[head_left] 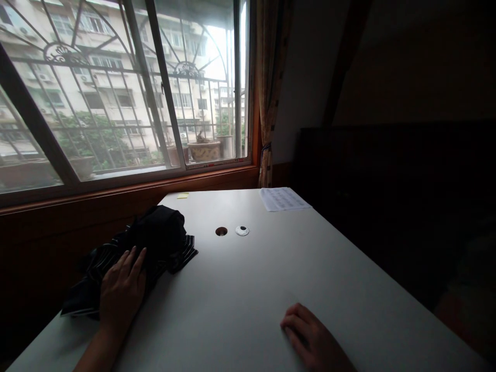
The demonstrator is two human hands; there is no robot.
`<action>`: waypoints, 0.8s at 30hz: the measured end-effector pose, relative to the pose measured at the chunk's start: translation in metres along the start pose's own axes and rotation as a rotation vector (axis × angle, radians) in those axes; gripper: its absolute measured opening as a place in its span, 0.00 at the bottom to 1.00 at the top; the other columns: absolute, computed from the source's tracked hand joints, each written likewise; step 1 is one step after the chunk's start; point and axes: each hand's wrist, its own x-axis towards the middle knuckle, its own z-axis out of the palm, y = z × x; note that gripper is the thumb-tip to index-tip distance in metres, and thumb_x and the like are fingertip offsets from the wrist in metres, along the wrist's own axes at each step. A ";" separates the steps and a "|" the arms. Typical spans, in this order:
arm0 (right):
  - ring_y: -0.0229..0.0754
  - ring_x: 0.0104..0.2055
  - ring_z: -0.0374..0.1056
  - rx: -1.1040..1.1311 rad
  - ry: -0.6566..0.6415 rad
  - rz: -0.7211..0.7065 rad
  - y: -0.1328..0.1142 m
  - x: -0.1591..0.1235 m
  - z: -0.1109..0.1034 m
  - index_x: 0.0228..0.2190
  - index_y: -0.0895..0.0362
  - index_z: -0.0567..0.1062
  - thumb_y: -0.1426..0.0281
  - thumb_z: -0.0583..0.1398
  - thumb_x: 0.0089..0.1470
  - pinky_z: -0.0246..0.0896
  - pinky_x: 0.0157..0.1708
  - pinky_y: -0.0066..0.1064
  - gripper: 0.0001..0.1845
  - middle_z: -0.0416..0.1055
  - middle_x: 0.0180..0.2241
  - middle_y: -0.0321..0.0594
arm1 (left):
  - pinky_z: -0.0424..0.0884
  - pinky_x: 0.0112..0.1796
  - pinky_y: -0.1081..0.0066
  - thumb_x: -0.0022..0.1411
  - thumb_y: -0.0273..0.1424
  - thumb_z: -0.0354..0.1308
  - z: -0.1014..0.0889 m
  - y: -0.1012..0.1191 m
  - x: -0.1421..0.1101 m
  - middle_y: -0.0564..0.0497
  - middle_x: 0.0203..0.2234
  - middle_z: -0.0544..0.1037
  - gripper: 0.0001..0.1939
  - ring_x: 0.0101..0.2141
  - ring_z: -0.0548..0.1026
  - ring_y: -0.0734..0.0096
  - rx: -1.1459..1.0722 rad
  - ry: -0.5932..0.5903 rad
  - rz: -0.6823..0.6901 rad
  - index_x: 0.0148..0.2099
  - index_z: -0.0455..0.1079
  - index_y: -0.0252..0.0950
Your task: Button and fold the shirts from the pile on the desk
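A dark, crumpled garment [160, 235] with pleat-like folds and thin white stripes along its edges lies in a heap on the left side of the white table [232, 289]. Its exact kind cannot be made out. On top of its near part rests my left hand [124, 284], fingers stretched out and slightly spread, not gripping the cloth. My right hand [310, 333] lies at the front right of the table, apart from the garment. Its fingers are loosely curled in, and nothing shows in them.
Past the garment are a round hole [221, 231] in the tabletop and a round cover [242, 231] beside it. Printed papers [284, 199] lie at the far right edge, a yellow note [183, 196] at the far left. A window [116, 93] and a tied curtain [267, 103] stand behind.
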 end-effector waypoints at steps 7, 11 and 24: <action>0.42 0.43 0.73 -0.031 0.002 -0.085 0.008 -0.002 0.001 0.38 0.54 0.76 0.70 0.53 0.65 0.70 0.46 0.31 0.12 0.72 0.39 0.43 | 0.49 0.65 0.43 0.73 0.31 0.45 -0.005 0.003 0.002 0.45 0.69 0.57 0.28 0.68 0.56 0.50 0.025 0.029 0.029 0.72 0.53 0.45; 0.43 0.44 0.73 -0.052 -0.004 -0.098 0.004 0.001 -0.003 0.39 0.53 0.77 0.70 0.53 0.65 0.71 0.47 0.32 0.12 0.73 0.40 0.43 | 0.44 0.66 0.39 0.72 0.29 0.47 -0.013 0.017 0.004 0.46 0.69 0.57 0.28 0.68 0.54 0.50 0.027 0.022 0.085 0.72 0.54 0.45; 0.48 0.56 0.69 -0.101 -0.187 -0.079 0.022 0.008 -0.030 0.54 0.50 0.75 0.66 0.58 0.63 0.67 0.57 0.41 0.19 0.72 0.54 0.47 | 0.63 0.64 0.55 0.73 0.38 0.51 -0.016 0.074 -0.006 0.50 0.70 0.56 0.34 0.68 0.56 0.58 -0.265 -0.536 0.598 0.75 0.42 0.44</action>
